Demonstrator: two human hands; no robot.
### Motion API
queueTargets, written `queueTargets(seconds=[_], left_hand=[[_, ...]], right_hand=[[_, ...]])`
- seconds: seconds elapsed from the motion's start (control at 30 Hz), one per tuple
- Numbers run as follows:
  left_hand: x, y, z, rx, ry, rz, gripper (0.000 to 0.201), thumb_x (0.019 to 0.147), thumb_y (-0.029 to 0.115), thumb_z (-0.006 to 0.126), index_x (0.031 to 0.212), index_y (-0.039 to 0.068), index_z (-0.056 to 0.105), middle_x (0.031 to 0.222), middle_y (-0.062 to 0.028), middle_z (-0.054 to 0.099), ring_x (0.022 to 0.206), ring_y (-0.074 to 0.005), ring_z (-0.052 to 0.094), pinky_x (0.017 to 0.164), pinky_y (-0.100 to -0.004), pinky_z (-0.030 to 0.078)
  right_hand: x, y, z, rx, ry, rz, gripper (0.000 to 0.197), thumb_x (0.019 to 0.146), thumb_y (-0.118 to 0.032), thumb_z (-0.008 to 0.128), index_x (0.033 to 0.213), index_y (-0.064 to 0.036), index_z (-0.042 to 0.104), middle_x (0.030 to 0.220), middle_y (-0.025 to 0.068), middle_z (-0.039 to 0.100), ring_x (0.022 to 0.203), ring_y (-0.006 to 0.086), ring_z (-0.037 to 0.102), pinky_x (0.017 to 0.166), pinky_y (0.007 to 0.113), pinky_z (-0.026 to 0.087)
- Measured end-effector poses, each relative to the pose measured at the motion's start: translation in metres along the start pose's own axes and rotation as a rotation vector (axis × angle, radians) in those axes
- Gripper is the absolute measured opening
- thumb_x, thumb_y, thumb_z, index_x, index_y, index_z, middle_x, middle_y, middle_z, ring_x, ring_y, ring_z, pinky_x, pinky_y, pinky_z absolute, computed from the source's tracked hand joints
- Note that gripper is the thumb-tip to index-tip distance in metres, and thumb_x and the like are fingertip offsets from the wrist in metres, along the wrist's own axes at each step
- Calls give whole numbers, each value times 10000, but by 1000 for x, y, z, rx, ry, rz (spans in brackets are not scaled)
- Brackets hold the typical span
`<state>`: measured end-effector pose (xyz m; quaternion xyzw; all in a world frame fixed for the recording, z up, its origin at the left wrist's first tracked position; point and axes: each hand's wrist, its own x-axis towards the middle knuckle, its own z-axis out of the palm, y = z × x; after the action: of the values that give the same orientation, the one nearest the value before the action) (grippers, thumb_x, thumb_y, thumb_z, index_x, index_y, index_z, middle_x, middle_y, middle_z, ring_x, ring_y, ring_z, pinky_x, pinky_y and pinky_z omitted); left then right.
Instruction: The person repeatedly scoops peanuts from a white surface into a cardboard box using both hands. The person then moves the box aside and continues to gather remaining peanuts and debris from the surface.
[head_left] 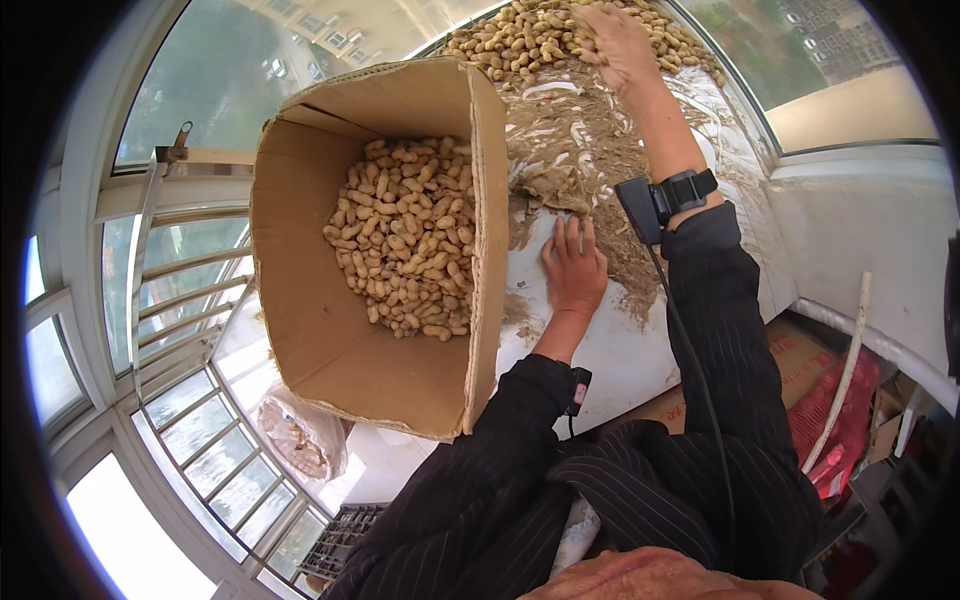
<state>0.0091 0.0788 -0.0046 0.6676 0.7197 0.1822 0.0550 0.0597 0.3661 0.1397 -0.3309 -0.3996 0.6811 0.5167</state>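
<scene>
My right hand (617,48) reaches to the far end of the white surface (640,362), its fingers stretched over a heap of unshelled peanuts (530,38). Nothing shows in its grasp, though the fingertips partly blend with the nuts. Nearer to me, my left hand (577,268) rests palm down on the surface, fingers side by side. Its fingertips lie at the edge of a crumpled brown scrap (555,190), whose material I cannot make out. Left of it stands an open cardboard box (320,230), tilted toward me in view, with many peanuts (410,235) inside.
Brown dirt and husk debris (590,130) cover the surface between heap and hand. Windows enclose the far and left sides, with a metal rail (195,270) at left. A clear plastic bag (300,430) lies below the box. At right are a red mesh bag (835,420) and a pale stick (845,370).
</scene>
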Motion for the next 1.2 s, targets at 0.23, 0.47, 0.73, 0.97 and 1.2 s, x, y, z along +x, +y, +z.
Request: queueTargets(seconds=[0.23,0.47,0.73,0.97,1.2], left_hand=[[-8,-8,9,-329,-113,-18,505,860,240,577,1341,106,502,1364,-120,497,1370,-310,378,1077,-473,292],[10,-10,16,-452,-110,186,450,826,261,618,1249,110,597,1329,-134,539,1349,-306,406,1081,-475,289],[1,3,-2,-16,69,32,450,872,163,577,1285,-4,516,1364,-157,442,1375,-319,358,1065,-496,294],[-6,-4,-1,2,-155,11,514,826,199,598,1278,-32,517,1376,-193,438,1392,-364,281,1097,-499,235],[-12,-7,6,-571,-143,-318,579,760,280,601,1217,-72,558,1381,-226,438,1325,-377,302,1118,-505,175]], right_hand=[[-57,-45,183,-383,-443,-496,334,824,-350,750,872,-33,657,738,29,573,687,128,564,614,298,468],[-78,-28,220,-789,-596,-580,377,850,-284,683,1091,5,682,1013,171,691,906,290,670,853,377,531],[11,34,8,-1235,132,-290,230,938,-114,519,1021,-12,707,906,155,700,823,243,673,799,396,538],[2,158,-24,-1558,-26,-509,128,757,-12,612,867,-17,677,1020,137,612,1059,322,575,922,413,489],[-11,149,-7,-1529,-33,-318,123,762,-7,608,872,-38,656,1026,130,609,1075,315,562,947,396,475]])
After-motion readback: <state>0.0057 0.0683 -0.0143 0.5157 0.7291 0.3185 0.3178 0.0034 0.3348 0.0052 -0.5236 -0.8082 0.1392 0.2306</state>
